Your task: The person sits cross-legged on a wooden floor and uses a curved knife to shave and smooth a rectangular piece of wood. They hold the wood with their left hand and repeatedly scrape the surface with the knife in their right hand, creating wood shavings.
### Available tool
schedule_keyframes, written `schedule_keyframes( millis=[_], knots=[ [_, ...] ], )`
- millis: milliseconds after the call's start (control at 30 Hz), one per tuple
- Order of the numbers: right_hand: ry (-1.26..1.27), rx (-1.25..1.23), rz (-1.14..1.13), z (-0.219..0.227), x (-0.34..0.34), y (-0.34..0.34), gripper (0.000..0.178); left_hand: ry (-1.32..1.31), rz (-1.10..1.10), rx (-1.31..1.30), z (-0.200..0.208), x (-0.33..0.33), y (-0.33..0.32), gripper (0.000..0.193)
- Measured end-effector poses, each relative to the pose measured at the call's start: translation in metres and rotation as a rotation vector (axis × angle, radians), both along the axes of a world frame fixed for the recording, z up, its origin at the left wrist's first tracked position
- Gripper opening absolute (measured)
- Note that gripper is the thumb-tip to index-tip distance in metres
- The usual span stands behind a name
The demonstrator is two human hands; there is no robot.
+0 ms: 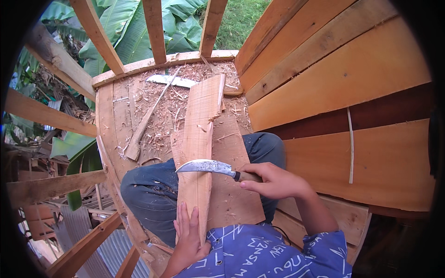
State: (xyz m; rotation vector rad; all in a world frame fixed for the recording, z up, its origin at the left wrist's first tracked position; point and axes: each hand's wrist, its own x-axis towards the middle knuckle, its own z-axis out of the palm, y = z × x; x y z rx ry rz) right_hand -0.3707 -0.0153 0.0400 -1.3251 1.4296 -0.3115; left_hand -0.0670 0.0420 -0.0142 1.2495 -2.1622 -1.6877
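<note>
My right hand [274,180] is closed around the wooden handle of a curved knife [204,166]. The knife's blade lies crosswise over a long, light wooden plank [197,134], its tip pointing left. Near my body, my left hand [189,235] grips the plank's near end, fingers along its left edge. The plank runs away from me between my bent knees. Beneath it, partly covered, is a wider flat board [238,194]. A curled shaving [214,117] clings to the plank's right edge, farther out than the blade.
Shavings [174,109] litter the wooden floor. A long blade [171,80] lies beyond the plank's far end, partly hidden, and a tapered stick [148,120] rests to the left. Slatted rails [55,119] border the left and far sides; a plank wall [333,88] stands at right.
</note>
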Motion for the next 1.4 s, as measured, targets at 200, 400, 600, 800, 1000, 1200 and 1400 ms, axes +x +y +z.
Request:
schedule_keyframes(
  millis=[200,400,600,800,1000,1200,1400],
  knots=[
    [-0.358,0.357,-0.13,0.011,-0.017,-0.011,0.036,0.004,0.007,0.022,-0.003,0.003,0.001,0.1],
    [-0.268,0.194,-0.387,0.008,-0.035,-0.023,0.035,0.028,0.004,0.016,-0.004,0.004,0.0,0.099],
    [-0.304,0.178,-0.456,0.007,-0.03,-0.019,0.031,0.023,0.003,0.017,-0.004,0.002,0.0,0.099],
    [-0.265,0.127,-0.424,0.003,-0.033,-0.018,0.032,0.02,0.003,0.009,-0.003,0.002,0.0,0.098],
    [0.126,-0.325,-0.357,-0.004,-0.02,-0.009,0.035,0.029,0.001,0.007,-0.001,0.002,-0.001,0.098],
    [-0.052,-0.074,-0.321,0.007,-0.013,-0.008,0.032,0.002,-0.005,0.017,0.001,0.001,0.0,0.098],
    [-0.159,-0.012,-0.449,-0.001,-0.015,-0.012,0.028,-0.008,-0.001,0.02,0.0,0.0,0.0,0.098]
  ],
)
